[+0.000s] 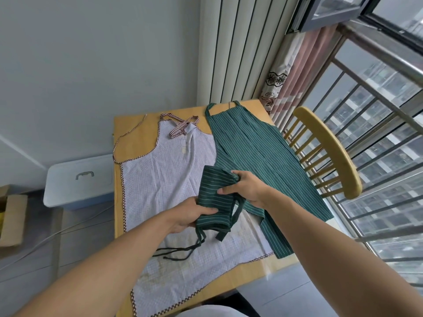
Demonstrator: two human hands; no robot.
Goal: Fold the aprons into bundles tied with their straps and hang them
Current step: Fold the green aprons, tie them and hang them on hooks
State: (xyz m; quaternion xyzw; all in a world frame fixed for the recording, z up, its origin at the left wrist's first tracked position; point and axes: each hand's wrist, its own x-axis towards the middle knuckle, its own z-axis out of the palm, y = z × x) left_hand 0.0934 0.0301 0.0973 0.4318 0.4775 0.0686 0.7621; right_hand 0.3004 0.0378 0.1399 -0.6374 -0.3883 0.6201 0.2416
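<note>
A folded green striped apron (212,193) is held above the table between both hands. My left hand (190,215) grips its lower left edge with the thumb on top. My right hand (246,187) grips its upper right side, fingers curled round the fabric. Dark straps (183,248) dangle from the bundle onto the cloth below. A white checked apron (164,175) with brown checked trim lies flat on the yellow table (132,124). A second green striped apron (258,147) lies spread out on the right half of the table.
A yellow wooden chair (329,152) stands at the table's right side by the railed window (377,115). A pale plastic storage box (80,179) sits on the floor to the left, with cardboard boxes (11,220) beyond it. A curtain (286,72) hangs behind the table.
</note>
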